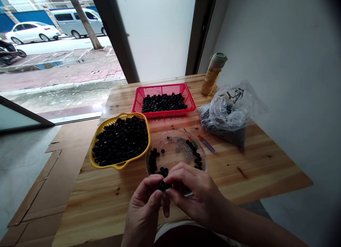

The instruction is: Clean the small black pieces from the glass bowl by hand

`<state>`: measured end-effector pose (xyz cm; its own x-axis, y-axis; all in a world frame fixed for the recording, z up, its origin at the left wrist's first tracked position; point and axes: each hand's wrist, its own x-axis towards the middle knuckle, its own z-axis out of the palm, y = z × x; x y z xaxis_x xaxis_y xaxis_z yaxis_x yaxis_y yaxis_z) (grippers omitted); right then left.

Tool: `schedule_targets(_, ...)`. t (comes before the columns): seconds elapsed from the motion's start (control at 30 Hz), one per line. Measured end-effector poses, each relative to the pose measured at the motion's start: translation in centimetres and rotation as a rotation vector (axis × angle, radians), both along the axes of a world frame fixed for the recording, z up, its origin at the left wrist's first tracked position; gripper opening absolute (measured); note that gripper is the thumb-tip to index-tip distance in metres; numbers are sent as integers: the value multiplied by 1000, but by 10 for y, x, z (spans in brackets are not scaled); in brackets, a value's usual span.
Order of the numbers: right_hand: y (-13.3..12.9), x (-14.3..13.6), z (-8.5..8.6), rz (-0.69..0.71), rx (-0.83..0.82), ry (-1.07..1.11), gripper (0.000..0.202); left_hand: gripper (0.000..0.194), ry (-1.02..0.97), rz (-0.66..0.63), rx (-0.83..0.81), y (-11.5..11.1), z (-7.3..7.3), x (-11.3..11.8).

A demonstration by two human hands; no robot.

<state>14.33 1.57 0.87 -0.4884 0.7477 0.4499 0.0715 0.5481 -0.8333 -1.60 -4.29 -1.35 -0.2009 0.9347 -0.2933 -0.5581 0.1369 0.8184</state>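
My left hand [146, 204] and my right hand [193, 192] meet at the near edge of a round clear tray [174, 132]. Between their fingertips is a small black part [162, 185], pinched from both sides. Small black pieces [152, 162] lie along the tray's left side, more [196, 156] along its right, and a few just beyond my fingers. Thin silvery pins [183, 149] are heaped toward the tray's far right. My hands hide the tray's near part.
A yellow basket [147, 133] of black parts stands left, a red basket [190, 101] of black pieces behind. Two thin tools, one with a green handle [194, 142], one purple [207, 144], lie near a filled plastic bag [226, 115]. A bottle [213, 75] stands at the back right.
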Motion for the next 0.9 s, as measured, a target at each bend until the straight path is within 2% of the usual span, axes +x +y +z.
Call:
schedule_targets(0.33,4,3,0,33,-51,28,12,26,62,-12,29,-1,-2,0)
schedule_targets(0.47,10,6,-2,97,-250,84,2,21,90,-12,101,-1,-8,-1)
schedule_targets(0.57,12,7,-4,137,-479,153,17,21,67,-43,109,-3,-11,0)
schedule_targets(0.63,11,7,-5,134,-541,181,25,23,29,-59,91,-4,-13,1)
schedule_targets(0.73,10,7,-4,81,-421,162,24,25,-43,-77,78,-5,-14,4)
schedule_targets(0.9,8,5,-1,14,-220,88,12,29,-111,-92,37,-7,-18,3)
